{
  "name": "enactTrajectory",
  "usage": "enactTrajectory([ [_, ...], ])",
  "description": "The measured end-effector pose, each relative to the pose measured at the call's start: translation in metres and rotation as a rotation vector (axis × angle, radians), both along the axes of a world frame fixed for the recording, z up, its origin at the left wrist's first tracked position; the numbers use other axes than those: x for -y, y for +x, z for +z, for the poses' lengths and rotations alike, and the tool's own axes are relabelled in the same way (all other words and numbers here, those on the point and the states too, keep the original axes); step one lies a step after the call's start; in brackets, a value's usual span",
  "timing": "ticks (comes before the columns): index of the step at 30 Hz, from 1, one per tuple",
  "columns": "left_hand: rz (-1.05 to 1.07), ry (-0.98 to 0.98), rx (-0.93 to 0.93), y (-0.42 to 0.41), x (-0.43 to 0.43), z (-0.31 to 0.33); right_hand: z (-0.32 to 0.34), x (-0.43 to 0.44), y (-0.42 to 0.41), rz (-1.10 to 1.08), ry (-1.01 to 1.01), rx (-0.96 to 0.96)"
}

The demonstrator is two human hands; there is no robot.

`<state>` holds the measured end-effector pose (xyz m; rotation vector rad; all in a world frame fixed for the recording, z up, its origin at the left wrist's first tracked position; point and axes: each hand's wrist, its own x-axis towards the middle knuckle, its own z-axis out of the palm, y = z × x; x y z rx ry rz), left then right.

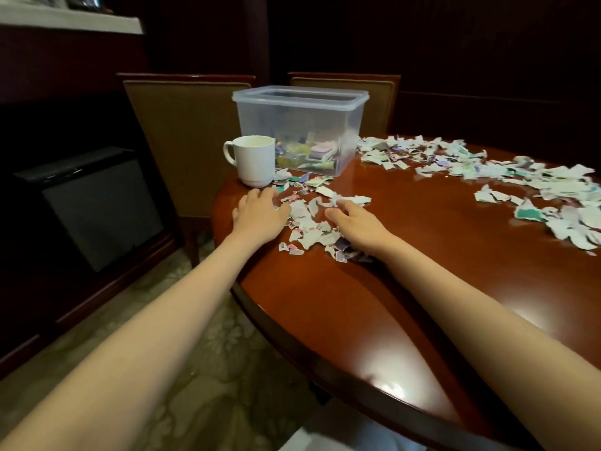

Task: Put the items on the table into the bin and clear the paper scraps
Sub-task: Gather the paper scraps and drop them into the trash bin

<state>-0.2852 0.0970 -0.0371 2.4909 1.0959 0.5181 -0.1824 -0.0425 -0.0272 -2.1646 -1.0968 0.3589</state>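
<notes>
Scrap-clearing step: my left hand [260,208] and right hand [356,221] rest palm-down, fingers loose, flanking the near paper scraps [309,227] on the table [406,281], nothing pinched; next, rake together and lift into the bin [260,125] beside the mug [255,162].

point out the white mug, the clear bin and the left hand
white mug [257,162]: head view, middle of its outer wall
clear bin [294,120]: head view, bare upper part of its front wall
left hand [260,208]: head view, back of the hand
</notes>
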Motion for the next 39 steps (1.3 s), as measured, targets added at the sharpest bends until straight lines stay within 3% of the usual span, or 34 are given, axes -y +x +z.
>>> enactTrajectory([
  [4,0.025,-0.049,-0.058,0.001,-0.005,-0.006,0.006,0.003,-0.001,0.194,-0.016,-0.213],
  [8,-0.012,-0.079,-0.007,0.004,-0.006,-0.006,0.012,0.019,0.0,0.334,-0.221,-0.023],
  [12,-0.119,-0.125,0.021,0.009,0.002,-0.003,-0.002,0.022,0.0,0.274,-0.386,0.19],
  [19,-0.271,-0.211,0.163,0.014,0.012,-0.001,-0.009,0.006,-0.01,0.117,-0.192,0.163],
  [25,-0.225,-0.334,0.287,0.028,0.028,0.0,-0.015,-0.006,-0.01,0.133,-0.006,0.107],
  [30,-0.146,-0.499,0.437,0.038,0.036,0.003,-0.02,-0.008,-0.009,0.11,0.132,0.243],
  [35,-0.105,-0.571,0.503,0.038,0.029,0.003,-0.019,-0.011,-0.004,0.062,0.12,0.335],
  [39,-0.075,-0.484,0.461,0.041,0.017,0.008,-0.017,-0.013,0.004,-0.033,0.13,0.297],
])
